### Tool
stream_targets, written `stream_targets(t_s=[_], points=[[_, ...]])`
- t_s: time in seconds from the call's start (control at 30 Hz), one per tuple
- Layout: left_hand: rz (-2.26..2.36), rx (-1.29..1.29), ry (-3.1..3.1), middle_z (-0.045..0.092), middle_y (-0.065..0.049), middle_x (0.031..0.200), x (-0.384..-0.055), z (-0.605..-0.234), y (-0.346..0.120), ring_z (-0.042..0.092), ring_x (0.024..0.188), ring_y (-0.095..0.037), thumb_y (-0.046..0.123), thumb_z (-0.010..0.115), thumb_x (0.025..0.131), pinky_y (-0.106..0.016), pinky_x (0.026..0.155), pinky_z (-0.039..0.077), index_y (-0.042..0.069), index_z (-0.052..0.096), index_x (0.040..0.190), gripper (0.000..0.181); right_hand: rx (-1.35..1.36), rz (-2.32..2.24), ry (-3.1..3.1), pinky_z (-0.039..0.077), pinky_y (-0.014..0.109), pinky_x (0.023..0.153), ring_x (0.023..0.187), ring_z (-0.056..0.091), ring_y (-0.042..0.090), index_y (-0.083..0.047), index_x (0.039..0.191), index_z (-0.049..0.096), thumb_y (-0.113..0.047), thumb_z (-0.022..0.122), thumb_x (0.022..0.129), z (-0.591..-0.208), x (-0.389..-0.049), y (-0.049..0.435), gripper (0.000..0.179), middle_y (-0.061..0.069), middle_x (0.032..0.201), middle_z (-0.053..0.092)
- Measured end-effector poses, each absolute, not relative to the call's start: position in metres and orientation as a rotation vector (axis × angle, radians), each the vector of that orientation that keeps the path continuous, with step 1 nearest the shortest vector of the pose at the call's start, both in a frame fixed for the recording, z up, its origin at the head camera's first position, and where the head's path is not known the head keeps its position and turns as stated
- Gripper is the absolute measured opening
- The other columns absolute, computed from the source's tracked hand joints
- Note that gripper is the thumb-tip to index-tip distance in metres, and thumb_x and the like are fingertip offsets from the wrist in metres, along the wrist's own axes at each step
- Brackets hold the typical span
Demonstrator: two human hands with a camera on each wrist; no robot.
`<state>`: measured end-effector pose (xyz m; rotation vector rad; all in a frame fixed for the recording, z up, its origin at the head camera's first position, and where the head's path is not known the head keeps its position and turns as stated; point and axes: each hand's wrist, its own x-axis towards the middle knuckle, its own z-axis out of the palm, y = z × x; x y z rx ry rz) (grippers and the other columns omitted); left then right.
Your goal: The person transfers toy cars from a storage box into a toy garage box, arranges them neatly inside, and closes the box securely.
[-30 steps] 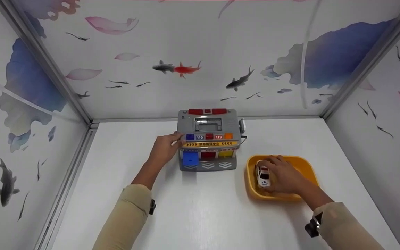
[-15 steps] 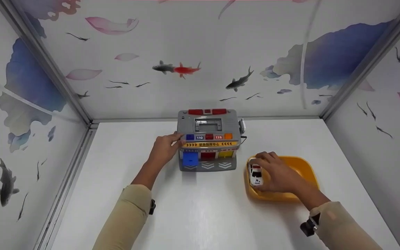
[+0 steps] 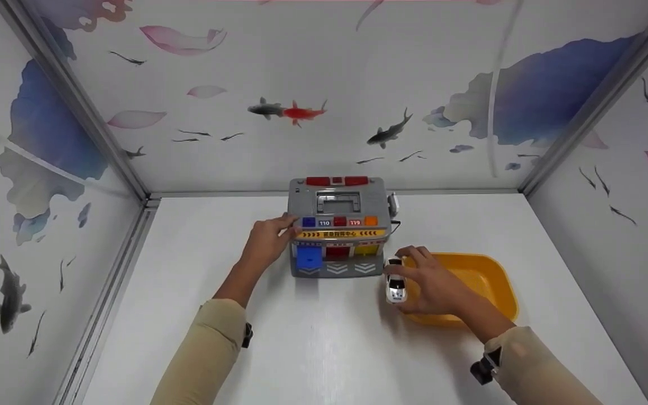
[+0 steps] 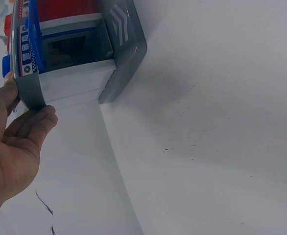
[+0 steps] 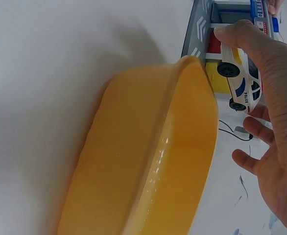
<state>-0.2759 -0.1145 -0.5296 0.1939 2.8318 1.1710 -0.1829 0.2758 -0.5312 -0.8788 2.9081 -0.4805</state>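
Observation:
My right hand [image 3: 436, 284] pinches a white toy police car [image 3: 396, 284] between thumb and fingers, over the left rim of a yellow basin [image 3: 490, 281]. In the right wrist view the car [image 5: 242, 81] shows its side and two black wheels, held above the basin wall. My left hand [image 3: 268, 242] grips the left edge of a grey toy rescue station [image 3: 338, 270], thumb near the blue button and fingers along the side wall. The station's blue door [image 3: 309, 257] is swung up, and the bay [image 4: 77, 49] behind it shows in the left wrist view.
Red [image 3: 337, 251] and yellow doors [image 3: 365, 249] beside the blue one are down. A small handset [image 3: 394, 203] with a cord is on the station's right side. White table [image 3: 301, 349] lies in front; printed panels [image 3: 329, 67] enclose the back and sides.
My right hand has lifted the police car out of the basin's inside and carried it left, over the rim towards the station. My left hand stays at the station's edge.

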Motion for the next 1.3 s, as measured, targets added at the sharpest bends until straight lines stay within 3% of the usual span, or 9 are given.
stream_targets(t_s=[0.27,0.47,0.83,1.3], points=[[1.182,0.221,2.842,0.06,-0.009,0.162,-0.276,-0.53,-0.115,0.057,0.155,-0.031,0.042,0.069,0.11,-0.05,0.13,0.047,0.02,0.068,0.152,0.048,-0.967,-0.411,2.9,0.062,0.056,0.109,0.142,0.048,0.036,-0.038,0.149,0.069,-0.046,0.096,0.083,-0.539,-0.183,0.257,0.072,0.014,0.159,0.052],[1.19,0.233,2.844,0.061,-0.011,0.161,-0.275,-0.53,-0.116,0.057,0.154,-0.032,0.043,0.069,0.11,-0.05,0.13,0.046,0.018,0.069,0.152,0.049,-0.993,-0.32,2.887,0.058,0.059,0.114,0.144,0.047,0.039,-0.037,0.147,0.07,-0.05,0.095,0.082,-0.546,-0.182,0.238,0.071,0.016,0.16,0.053],[1.176,0.242,2.87,0.061,-0.011,0.159,-0.276,-0.533,-0.117,0.058,0.153,-0.032,0.044,0.069,0.109,-0.051,0.129,0.048,0.019,0.07,0.15,0.048,-0.976,-0.284,2.831,0.034,0.078,0.129,0.154,0.039,0.05,-0.038,0.152,0.065,-0.062,0.088,0.087,-0.56,-0.182,0.209,0.073,0.02,0.166,0.049],[1.217,0.281,2.874,0.064,-0.011,0.157,-0.275,-0.536,-0.118,0.06,0.151,-0.033,0.042,0.07,0.11,-0.052,0.128,0.048,0.018,0.07,0.15,0.047,-0.949,-0.294,2.791,0.035,0.079,0.128,0.154,0.042,0.042,-0.041,0.156,0.061,-0.067,0.083,0.091,-0.582,-0.185,0.166,0.074,0.011,0.169,0.049]])
